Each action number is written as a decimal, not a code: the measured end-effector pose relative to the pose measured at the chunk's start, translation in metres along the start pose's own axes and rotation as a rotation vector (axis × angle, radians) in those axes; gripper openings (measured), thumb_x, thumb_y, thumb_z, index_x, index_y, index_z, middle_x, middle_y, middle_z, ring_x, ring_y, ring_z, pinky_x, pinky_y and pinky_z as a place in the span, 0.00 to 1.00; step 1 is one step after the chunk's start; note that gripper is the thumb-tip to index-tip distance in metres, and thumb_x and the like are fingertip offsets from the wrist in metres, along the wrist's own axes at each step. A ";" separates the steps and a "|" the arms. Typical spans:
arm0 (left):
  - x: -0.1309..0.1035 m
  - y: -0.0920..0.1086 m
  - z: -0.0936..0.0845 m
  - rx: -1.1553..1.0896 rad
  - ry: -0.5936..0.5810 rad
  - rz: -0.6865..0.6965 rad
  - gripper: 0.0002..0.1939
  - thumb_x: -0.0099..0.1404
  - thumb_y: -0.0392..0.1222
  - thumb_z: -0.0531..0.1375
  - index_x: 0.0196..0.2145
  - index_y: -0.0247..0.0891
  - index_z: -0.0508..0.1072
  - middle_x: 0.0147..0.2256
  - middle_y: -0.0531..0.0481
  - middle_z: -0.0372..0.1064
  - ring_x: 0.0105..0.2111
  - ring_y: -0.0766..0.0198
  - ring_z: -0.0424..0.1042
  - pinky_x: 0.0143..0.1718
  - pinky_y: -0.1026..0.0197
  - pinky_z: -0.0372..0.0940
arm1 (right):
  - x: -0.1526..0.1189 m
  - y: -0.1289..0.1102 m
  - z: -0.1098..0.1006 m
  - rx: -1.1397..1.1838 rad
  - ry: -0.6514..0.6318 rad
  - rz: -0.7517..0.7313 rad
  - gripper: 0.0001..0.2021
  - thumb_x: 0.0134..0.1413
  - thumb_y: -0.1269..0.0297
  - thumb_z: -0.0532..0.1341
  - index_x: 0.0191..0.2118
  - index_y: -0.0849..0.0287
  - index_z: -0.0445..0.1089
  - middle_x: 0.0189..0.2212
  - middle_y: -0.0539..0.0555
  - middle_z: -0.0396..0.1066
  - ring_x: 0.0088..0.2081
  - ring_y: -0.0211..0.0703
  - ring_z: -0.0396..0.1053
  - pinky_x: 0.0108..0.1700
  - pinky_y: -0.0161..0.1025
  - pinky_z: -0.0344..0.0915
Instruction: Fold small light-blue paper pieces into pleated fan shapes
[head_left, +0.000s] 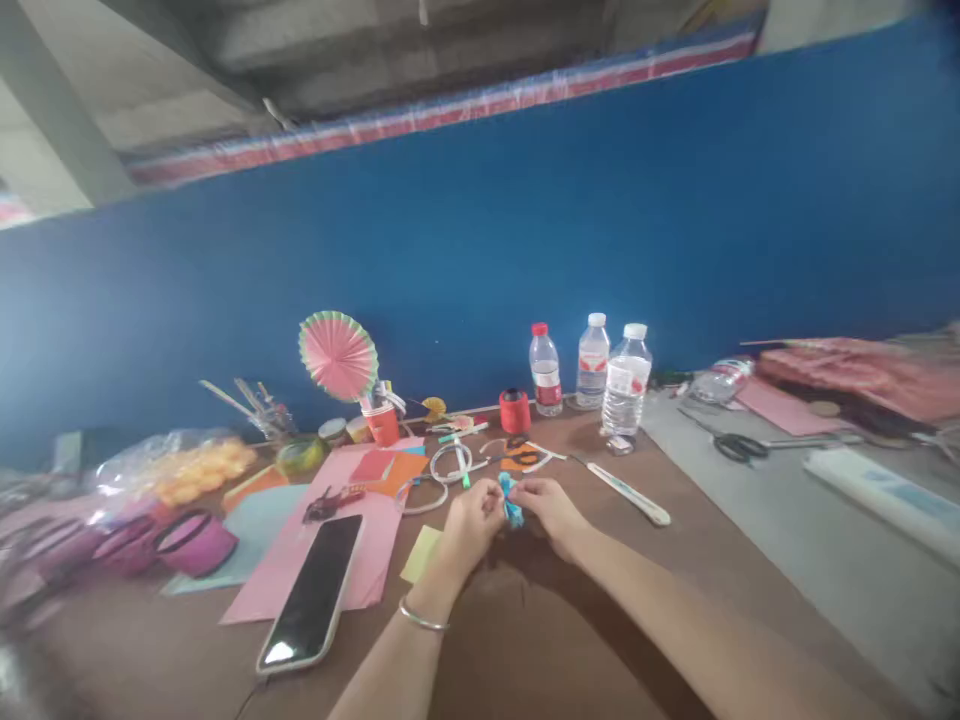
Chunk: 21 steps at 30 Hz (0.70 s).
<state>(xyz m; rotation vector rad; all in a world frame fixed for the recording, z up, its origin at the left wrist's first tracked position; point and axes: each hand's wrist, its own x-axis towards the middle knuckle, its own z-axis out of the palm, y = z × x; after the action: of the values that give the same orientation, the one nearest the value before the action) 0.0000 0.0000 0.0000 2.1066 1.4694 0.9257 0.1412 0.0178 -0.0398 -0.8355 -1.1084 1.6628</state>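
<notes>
Both hands, left hand and right hand, pinch blue paper piece (probably folded).

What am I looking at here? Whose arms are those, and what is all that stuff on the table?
This picture comes from a camera worn on a person's head, so you see what they see, looking down at their own arms. There is no machine, just two bare hands. The left hand and the right hand meet in the middle and pinch a small blue paper piece between their fingers. On the brown table lie a phone on pink paper, a yellow note, a red spool of thread, three water bottles and a pink paper fan standing in a red cup. Scissors lie further right. Behind is a blue wall.
</notes>
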 end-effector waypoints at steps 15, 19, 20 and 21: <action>0.010 0.001 0.011 -0.424 0.090 -0.314 0.15 0.47 0.48 0.61 0.27 0.31 0.71 0.19 0.51 0.66 0.19 0.71 0.60 0.21 0.70 0.52 | 0.000 -0.002 0.001 -0.072 0.168 -0.269 0.12 0.42 0.60 0.58 0.25 0.67 0.64 0.19 0.49 0.59 0.22 0.30 0.53 0.25 0.28 0.50; 0.010 0.000 0.014 -0.445 0.138 -0.357 0.16 0.44 0.49 0.62 0.25 0.31 0.72 0.15 0.53 0.62 0.15 0.73 0.56 0.17 0.70 0.48 | -0.001 -0.002 0.000 -0.144 0.192 -0.275 0.12 0.41 0.60 0.58 0.26 0.68 0.66 0.21 0.50 0.62 0.23 0.32 0.56 0.26 0.28 0.52; 0.010 -0.001 0.014 -0.448 0.148 -0.368 0.17 0.44 0.50 0.62 0.24 0.31 0.72 0.14 0.54 0.61 0.15 0.73 0.55 0.16 0.70 0.47 | -0.001 -0.002 0.000 -0.178 0.201 -0.282 0.12 0.42 0.60 0.58 0.27 0.67 0.67 0.21 0.50 0.63 0.23 0.32 0.57 0.26 0.28 0.52; 0.010 -0.001 0.015 -0.455 0.154 -0.378 0.17 0.44 0.50 0.62 0.24 0.30 0.72 0.13 0.55 0.59 0.14 0.74 0.53 0.16 0.70 0.46 | 0.000 -0.001 0.000 -0.222 0.210 -0.289 0.12 0.42 0.60 0.57 0.27 0.67 0.67 0.21 0.50 0.63 0.24 0.33 0.57 0.27 0.29 0.52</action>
<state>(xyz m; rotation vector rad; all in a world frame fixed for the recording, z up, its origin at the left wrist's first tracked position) 0.0117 0.0099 -0.0083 1.4043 1.4874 1.1563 0.1422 0.0177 -0.0387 -0.9187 -1.2150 1.2007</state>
